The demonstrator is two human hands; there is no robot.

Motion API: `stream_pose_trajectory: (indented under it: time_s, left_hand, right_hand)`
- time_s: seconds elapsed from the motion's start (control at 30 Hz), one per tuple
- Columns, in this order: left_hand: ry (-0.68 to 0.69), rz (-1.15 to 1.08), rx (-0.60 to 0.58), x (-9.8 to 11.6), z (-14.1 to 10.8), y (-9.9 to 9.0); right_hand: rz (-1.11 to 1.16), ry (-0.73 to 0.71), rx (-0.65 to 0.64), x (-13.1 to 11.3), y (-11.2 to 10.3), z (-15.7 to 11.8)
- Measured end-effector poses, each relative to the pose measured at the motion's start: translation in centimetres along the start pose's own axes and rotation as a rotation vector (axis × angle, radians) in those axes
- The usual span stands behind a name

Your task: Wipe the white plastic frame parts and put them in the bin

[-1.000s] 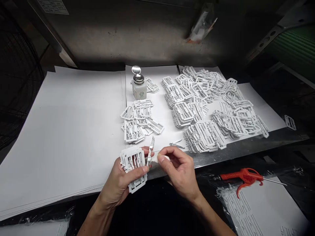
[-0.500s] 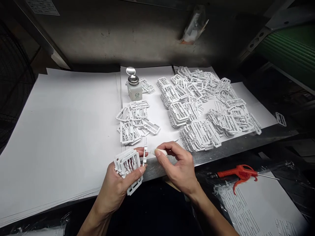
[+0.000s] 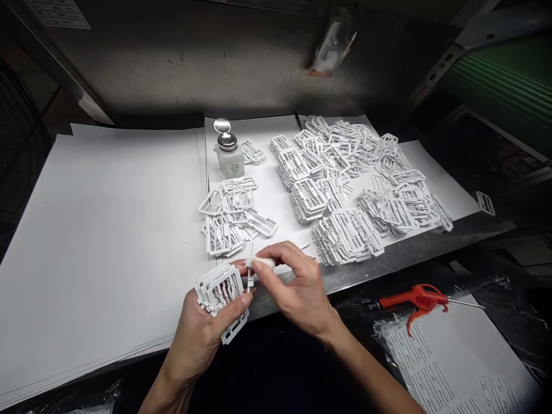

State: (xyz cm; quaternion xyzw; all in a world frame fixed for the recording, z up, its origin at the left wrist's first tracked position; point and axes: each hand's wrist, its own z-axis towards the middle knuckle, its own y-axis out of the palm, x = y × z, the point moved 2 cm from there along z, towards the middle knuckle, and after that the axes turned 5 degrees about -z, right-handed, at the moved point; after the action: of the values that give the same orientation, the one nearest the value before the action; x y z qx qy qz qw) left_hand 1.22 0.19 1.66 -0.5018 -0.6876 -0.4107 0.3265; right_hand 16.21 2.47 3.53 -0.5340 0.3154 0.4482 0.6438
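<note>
In my left hand (image 3: 202,325) is a bunch of white slotted plastic frames (image 3: 219,287), gripped between thumb and fingers. One more frame (image 3: 250,276) is held edge-on at the fingertips of that hand. My right hand (image 3: 297,287) pinches a small white wad (image 3: 266,262), which looks like cotton or cloth, and its tip meets the edge-on frame. Just beyond my hands a loose heap of similar frames (image 3: 224,233) lies on white paper. Behind that heap stands a pump bottle (image 3: 230,159) with its metal lid raised.
Many stacked and scattered frames (image 3: 345,230) cover the paper on the right. An orange air blow gun (image 3: 416,299) lies at the lower right over plastic-wrapped sheets. White paper (image 3: 107,230) spreads across the left side. A metal wall (image 3: 194,75) closes off the back.
My right hand has moved left, bringing the white wad from beside the edge-on frame onto it. My left hand keeps its hold on the frames. The whole view has shifted slightly.
</note>
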Motion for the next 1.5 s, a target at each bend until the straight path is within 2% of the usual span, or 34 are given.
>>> stream_pose_trajectory:
  time_s: [0.07, 0.2, 0.27, 0.37, 0.43, 0.57, 0.77, 0.87, 0.97, 1.03, 1.1, 1.17, 1.27, 1.5]
  left_hand:
    - [-0.054, -0.091, 0.023, 0.1, -0.1, -0.1]
    - [-0.258, -0.359, 0.089, 0.0, 0.4, -0.9]
    - [-0.308, -0.432, 0.105, -0.2, 0.8, -1.3]
    - [-0.336, -0.481, 0.081, -0.8, 1.2, -1.7]
    - [-0.344, -0.489, 0.048, -1.1, 1.3, -1.8]
    - [-0.342, -0.474, 0.004, -1.2, 1.3, -1.8]
    - [-0.351, -0.470, -0.077, -1.3, 1.3, -1.3]
    - [-0.183, -0.255, -0.070, -1.0, 1.2, -0.9]
    - [-0.039, -0.084, -0.131, -0.7, 0.8, -0.1]
    - [-0.081, -0.145, -0.188, -0.9, 0.6, 0.4]
    - [-0.174, -0.291, -0.212, -1.2, 0.5, 0.8]
    - [-0.264, -0.408, -0.224, -1.7, 0.6, 1.0]
    - [-0.329, -0.463, -0.234, -2.5, 1.0, 0.9]
    - [-0.256, -0.447, -0.211, -2.4, 1.4, 1.1]
  right_hand:
    - [-0.007, 0.006, -0.001, 0.1, -0.1, 0.1]
    - [0.062, 0.229, 0.058, 2.0, -1.0, 0.0]
    - [0.145, 0.334, -0.034, 3.0, -1.1, 0.0]
    - [0.320, 0.402, -0.245, 3.7, -0.8, 0.2]
    - [0.395, 0.408, -0.318, 3.7, -0.6, 0.4]
    - [0.456, 0.408, -0.386, 3.7, -0.3, 0.7]
    - [0.401, 0.373, -0.325, 3.0, -1.3, 0.7]
    - [0.203, 0.313, -0.287, 1.6, -1.9, 0.8]
    - [-0.014, 0.237, -0.341, 0.2, -1.5, 1.0]
    - [0.032, 0.229, -0.427, -0.2, -0.8, 1.2]
    - [0.215, 0.298, -0.488, 0.1, 0.1, 1.3]
    - [0.420, 0.409, -0.447, 0.9, 0.9, 1.2]
    - [0.584, 0.510, -0.294, 2.1, 1.9, 0.9]
    - [0.656, 0.469, -0.114, 1.8, 2.9, 0.0]
